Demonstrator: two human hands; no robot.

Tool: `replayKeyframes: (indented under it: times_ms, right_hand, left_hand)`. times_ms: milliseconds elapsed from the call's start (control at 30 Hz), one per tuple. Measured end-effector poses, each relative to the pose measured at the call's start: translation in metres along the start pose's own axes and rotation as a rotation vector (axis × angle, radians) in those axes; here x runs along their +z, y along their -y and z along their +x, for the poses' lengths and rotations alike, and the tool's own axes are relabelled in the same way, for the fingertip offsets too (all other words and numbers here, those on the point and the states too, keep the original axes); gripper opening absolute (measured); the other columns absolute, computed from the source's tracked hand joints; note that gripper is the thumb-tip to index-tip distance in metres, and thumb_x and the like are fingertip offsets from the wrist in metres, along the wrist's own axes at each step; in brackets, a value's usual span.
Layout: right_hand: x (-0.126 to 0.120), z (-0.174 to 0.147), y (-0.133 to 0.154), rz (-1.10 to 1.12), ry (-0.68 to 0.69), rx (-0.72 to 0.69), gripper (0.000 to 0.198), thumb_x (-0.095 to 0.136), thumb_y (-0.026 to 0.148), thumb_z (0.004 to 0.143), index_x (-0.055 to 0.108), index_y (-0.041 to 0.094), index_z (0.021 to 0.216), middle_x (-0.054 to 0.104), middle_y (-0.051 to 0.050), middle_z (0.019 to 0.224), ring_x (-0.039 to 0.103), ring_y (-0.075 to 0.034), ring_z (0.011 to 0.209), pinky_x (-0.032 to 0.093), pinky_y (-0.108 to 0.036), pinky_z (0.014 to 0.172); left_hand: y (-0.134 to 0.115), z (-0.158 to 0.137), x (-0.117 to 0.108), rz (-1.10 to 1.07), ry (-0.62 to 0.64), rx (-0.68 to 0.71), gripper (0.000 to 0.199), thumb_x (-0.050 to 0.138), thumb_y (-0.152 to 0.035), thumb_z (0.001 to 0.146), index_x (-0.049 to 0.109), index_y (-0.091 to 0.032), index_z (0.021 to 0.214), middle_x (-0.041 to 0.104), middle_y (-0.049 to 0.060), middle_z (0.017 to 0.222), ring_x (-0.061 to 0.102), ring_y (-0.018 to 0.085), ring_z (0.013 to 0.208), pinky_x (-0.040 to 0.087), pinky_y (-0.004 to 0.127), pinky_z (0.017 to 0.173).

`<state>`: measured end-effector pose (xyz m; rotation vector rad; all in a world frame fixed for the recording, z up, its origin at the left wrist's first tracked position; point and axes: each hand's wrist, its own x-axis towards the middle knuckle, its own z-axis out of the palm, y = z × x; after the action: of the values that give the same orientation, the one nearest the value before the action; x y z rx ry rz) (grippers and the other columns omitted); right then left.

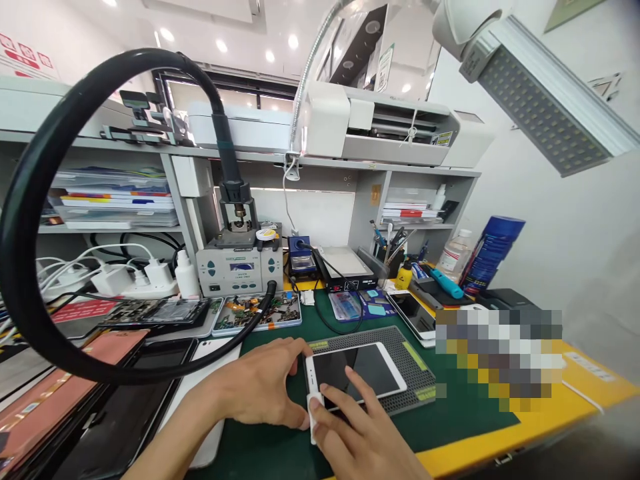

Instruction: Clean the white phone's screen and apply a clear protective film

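A white smartphone (357,370) with a dark screen lies face up on a grey perforated mat (417,383). My left hand (260,383) curves around the phone's near-left end, a fingertip at its upper corner and the thumb by the lower one. My right hand (357,430) pinches a small white flat piece (313,427) against that lower corner; its exact kind is unclear. Other fingers of the right hand stretch over the screen, and part of the phone's lower edge is hidden under them.
A black hose (10,220) loops over the left side from a hot-air station (240,270). Behind the mat are a tray of small parts (257,312) and a white tablet (413,313). Large device panels (125,400) lie left. Bottles and tools stand right.
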<state>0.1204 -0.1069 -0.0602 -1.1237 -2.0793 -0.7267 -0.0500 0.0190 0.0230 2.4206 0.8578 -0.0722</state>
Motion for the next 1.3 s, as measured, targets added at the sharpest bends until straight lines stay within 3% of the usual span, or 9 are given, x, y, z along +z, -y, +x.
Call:
replayKeyframes:
  times_ms: [300, 467, 567, 667, 733, 867, 1100, 1300]
  right_hand:
    - [-0.004, -0.018, -0.011, -0.04, -0.009, 0.035, 0.019, 0.053, 0.019, 0.098, 0.059, 0.022, 0.08, 0.079, 0.002, 0.095, 0.07, -0.017, 0.103, 0.013, -0.045, 0.126]
    - [-0.029, -0.033, -0.027, -0.023, 0.13, 0.079, 0.013, 0.052, 0.029, 0.1, 0.062, 0.022, 0.096, 0.079, -0.001, 0.101, 0.069, -0.021, 0.111, 0.018, -0.045, 0.125]
    - [-0.051, -0.037, -0.041, -0.039, 0.277, 0.083, 0.022, 0.059, 0.04, 0.096, 0.061, 0.02, 0.106, 0.077, -0.004, 0.112, 0.066, -0.025, 0.117, 0.021, -0.046, 0.124]
    - [-0.071, -0.04, -0.055, -0.068, 0.375, 0.043, 0.022, 0.056, 0.024, 0.093, 0.06, 0.019, 0.114, 0.074, -0.006, 0.119, 0.065, -0.026, 0.118, 0.025, -0.046, 0.122]
    - [-0.081, -0.041, -0.063, -0.099, 0.406, 0.021, 0.033, 0.051, 0.01, 0.088, 0.059, 0.017, 0.119, 0.074, -0.007, 0.119, 0.066, -0.026, 0.116, 0.028, -0.047, 0.12]
    - [-0.09, -0.048, -0.071, -0.171, 0.469, 0.005, 0.045, 0.046, 0.0, 0.081, 0.059, 0.013, 0.122, 0.073, -0.01, 0.122, 0.065, -0.028, 0.118, 0.033, -0.05, 0.117]
    - [-0.091, -0.063, -0.08, -0.097, 0.523, 0.087, 0.048, 0.051, 0.005, 0.086, 0.057, 0.017, 0.132, 0.069, -0.008, 0.129, 0.06, -0.026, 0.126, 0.037, -0.048, 0.117]
    - [-0.084, -0.071, -0.086, -0.04, 0.404, 0.121, 0.044, 0.051, 0.007, 0.09, 0.059, 0.023, 0.131, 0.073, -0.007, 0.121, 0.062, -0.025, 0.124, 0.041, -0.048, 0.115]
  left_hand:
    - [-0.003, -0.002, -0.001, -0.019, 0.005, -0.024, 0.071, 0.075, -0.053, 0.063, 0.054, -0.024, 0.124, 0.058, 0.001, 0.103, 0.059, 0.023, 0.09, 0.044, 0.029, 0.07]
    - [0.0, -0.001, 0.0, -0.034, 0.005, -0.031, 0.07, 0.076, -0.055, 0.063, 0.054, -0.026, 0.123, 0.058, 0.001, 0.104, 0.059, 0.023, 0.09, 0.044, 0.029, 0.068]
    - [-0.001, -0.001, 0.0, -0.038, 0.007, -0.035, 0.071, 0.076, -0.055, 0.063, 0.054, -0.025, 0.124, 0.058, 0.001, 0.105, 0.059, 0.024, 0.093, 0.045, 0.029, 0.071]
    - [-0.002, -0.002, 0.0, -0.043, 0.007, -0.039, 0.074, 0.076, -0.055, 0.063, 0.053, -0.025, 0.127, 0.058, 0.002, 0.106, 0.059, 0.025, 0.095, 0.046, 0.03, 0.074]
    - [-0.001, -0.001, 0.0, -0.045, 0.001, -0.042, 0.075, 0.075, -0.056, 0.063, 0.053, -0.026, 0.128, 0.059, 0.002, 0.107, 0.059, 0.025, 0.096, 0.046, 0.03, 0.075]
    - [0.0, -0.001, 0.001, -0.055, 0.002, -0.042, 0.075, 0.075, -0.057, 0.063, 0.053, -0.026, 0.128, 0.059, 0.002, 0.107, 0.06, 0.025, 0.096, 0.046, 0.03, 0.074]
    - [-0.004, -0.003, 0.0, -0.052, -0.001, -0.053, 0.071, 0.076, -0.056, 0.063, 0.055, -0.026, 0.124, 0.059, 0.002, 0.106, 0.061, 0.025, 0.094, 0.046, 0.03, 0.073]
    - [-0.004, -0.002, -0.001, -0.056, -0.009, -0.051, 0.068, 0.075, -0.056, 0.063, 0.056, -0.026, 0.12, 0.059, 0.002, 0.105, 0.06, 0.025, 0.096, 0.046, 0.03, 0.074]
